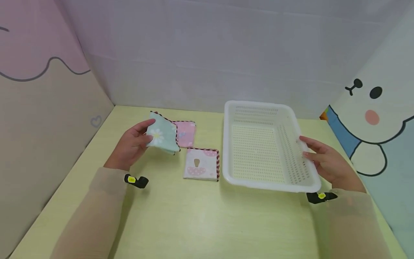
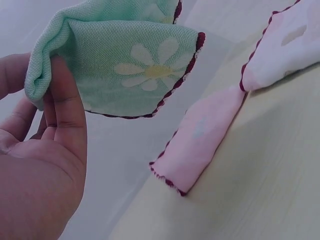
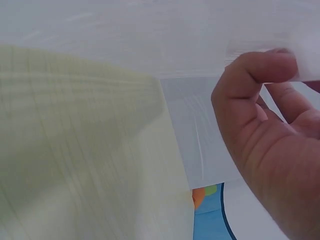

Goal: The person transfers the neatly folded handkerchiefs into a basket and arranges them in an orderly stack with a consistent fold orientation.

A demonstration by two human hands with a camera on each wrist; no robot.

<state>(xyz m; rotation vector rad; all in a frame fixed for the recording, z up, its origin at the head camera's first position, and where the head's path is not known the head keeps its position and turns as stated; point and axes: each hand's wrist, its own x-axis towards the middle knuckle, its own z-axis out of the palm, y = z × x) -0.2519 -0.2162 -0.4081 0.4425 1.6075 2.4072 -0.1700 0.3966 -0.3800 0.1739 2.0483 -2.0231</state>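
Observation:
My left hand [image 1: 134, 145] pinches a folded mint-green cloth [image 1: 163, 135] with a white daisy and dark red stitched edging, held up off the table. In the left wrist view the cloth's folded edge [image 2: 40, 75] sits between thumb and fingers. Beyond it a folded pink cloth [image 1: 185, 133] lies on the table, partly hidden by the green one. A white cloth with pink patches [image 1: 201, 165] lies nearer, left of the basket. On the right, my right hand [image 1: 331, 163] grips the right rim of a white perforated plastic basket [image 1: 227, 144], which looks tilted and holds nothing.
The pale yellow table [image 1: 194, 216] ends at a white backdrop [image 1: 210, 54] behind. Printed cartoon panels [image 1: 385, 108] flank it on both sides. Black straps with yellow tags [image 1: 136, 180] are on both wrists, over light sleeves.

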